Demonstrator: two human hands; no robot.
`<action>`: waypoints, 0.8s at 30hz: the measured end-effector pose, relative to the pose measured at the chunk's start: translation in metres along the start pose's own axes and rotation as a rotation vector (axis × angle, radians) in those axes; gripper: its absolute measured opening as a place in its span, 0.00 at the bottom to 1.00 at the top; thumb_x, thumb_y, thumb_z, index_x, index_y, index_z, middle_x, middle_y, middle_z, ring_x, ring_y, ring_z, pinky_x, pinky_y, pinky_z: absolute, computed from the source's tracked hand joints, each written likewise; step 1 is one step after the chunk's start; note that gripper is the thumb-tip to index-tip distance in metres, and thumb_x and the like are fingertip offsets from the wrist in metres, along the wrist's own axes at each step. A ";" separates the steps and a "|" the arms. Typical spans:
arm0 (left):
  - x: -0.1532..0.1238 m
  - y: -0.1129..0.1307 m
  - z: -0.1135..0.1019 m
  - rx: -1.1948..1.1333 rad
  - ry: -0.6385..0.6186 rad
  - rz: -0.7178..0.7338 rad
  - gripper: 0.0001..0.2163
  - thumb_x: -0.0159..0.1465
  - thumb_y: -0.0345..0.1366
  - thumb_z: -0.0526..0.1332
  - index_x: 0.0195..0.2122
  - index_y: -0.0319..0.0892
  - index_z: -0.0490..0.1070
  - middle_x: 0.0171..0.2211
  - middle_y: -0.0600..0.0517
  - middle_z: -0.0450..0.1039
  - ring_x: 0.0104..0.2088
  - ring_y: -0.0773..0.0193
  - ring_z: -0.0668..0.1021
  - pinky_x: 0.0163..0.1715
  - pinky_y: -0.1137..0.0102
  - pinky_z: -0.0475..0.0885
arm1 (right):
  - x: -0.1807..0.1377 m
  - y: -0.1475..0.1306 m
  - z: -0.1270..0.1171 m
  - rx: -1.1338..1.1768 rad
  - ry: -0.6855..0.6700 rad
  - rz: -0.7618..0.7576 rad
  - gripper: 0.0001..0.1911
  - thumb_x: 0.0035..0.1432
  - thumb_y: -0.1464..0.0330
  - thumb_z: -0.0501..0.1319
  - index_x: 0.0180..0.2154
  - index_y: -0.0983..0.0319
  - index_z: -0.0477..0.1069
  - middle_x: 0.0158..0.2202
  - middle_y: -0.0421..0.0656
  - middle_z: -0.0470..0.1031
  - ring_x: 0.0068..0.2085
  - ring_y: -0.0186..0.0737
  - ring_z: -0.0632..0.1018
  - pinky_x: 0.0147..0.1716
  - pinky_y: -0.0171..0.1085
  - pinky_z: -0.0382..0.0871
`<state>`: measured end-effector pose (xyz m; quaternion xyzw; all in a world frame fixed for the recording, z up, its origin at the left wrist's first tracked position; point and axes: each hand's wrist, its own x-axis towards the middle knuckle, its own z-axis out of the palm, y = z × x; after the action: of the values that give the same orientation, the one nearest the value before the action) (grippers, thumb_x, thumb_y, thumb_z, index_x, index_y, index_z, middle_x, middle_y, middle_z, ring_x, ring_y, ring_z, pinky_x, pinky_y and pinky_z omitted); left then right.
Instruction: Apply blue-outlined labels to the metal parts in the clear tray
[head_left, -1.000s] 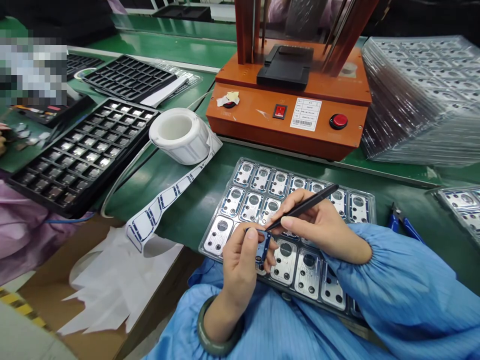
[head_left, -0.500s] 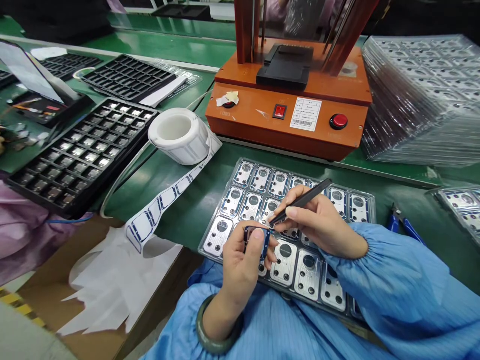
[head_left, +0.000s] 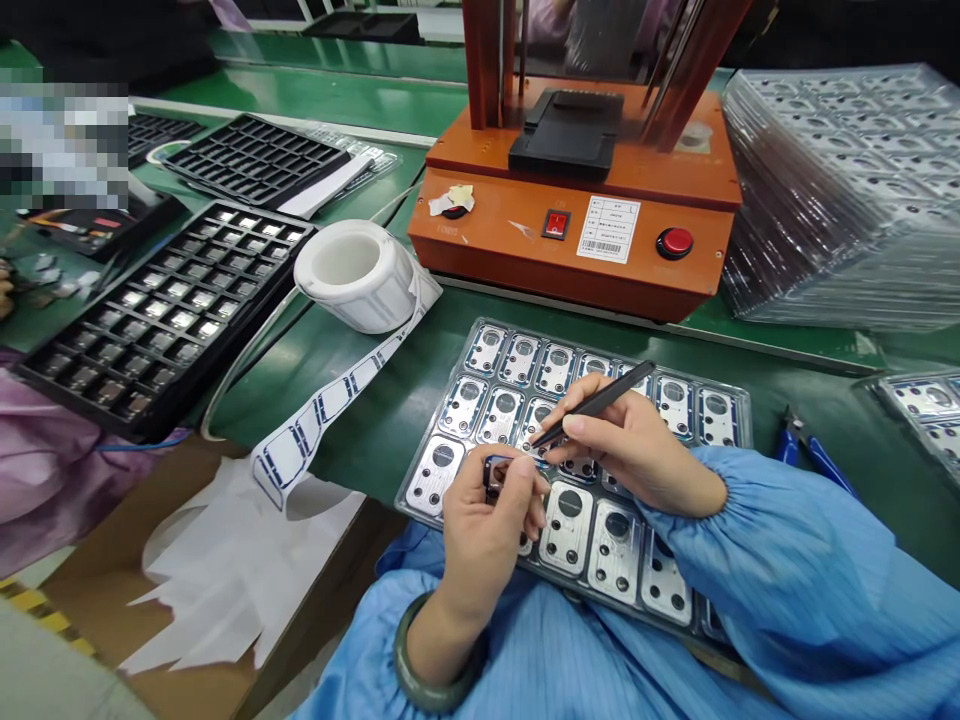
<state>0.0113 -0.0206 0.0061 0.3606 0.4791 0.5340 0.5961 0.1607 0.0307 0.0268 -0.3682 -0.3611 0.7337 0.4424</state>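
Head view: left hand (head_left: 487,520) has its grip clamped on 1 small metal frame part (head_left: 496,470), thumb and fingers pinching it, tilted up toward the camera, likely so its face is reachable. Right hand (head_left: 634,445) has its grip closed on black tweezers (head_left: 596,403), pen-style, tips just beside the part. Both hands hover over the clear blister tray (head_left: 739,400) of matching silvery rectangular plates with round holes, which lies on the green worktop (head_left: 375,400) at the near edge. White label roll (head_left: 356,270) trails a strip of blue-outlined stickers leftward. Orange press fixture (head_left: 570,220) behind; black gridded tray (head_left: 161,310) to the left, glossy parts in its cells.
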 end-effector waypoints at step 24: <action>0.004 -0.006 -0.002 -0.087 -0.066 -0.063 0.09 0.66 0.42 0.55 0.38 0.42 0.68 0.25 0.54 0.73 0.22 0.69 0.74 0.24 0.74 0.71 | 0.003 0.006 0.008 -0.177 -0.200 0.048 0.13 0.57 0.60 0.65 0.33 0.62 0.67 0.21 0.35 0.71 0.22 0.36 0.78 0.25 0.38 0.75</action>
<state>0.0106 -0.0177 -0.0009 0.3367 0.4466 0.5229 0.6433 0.1502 0.0292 0.0249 -0.3392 -0.4581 0.7423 0.3523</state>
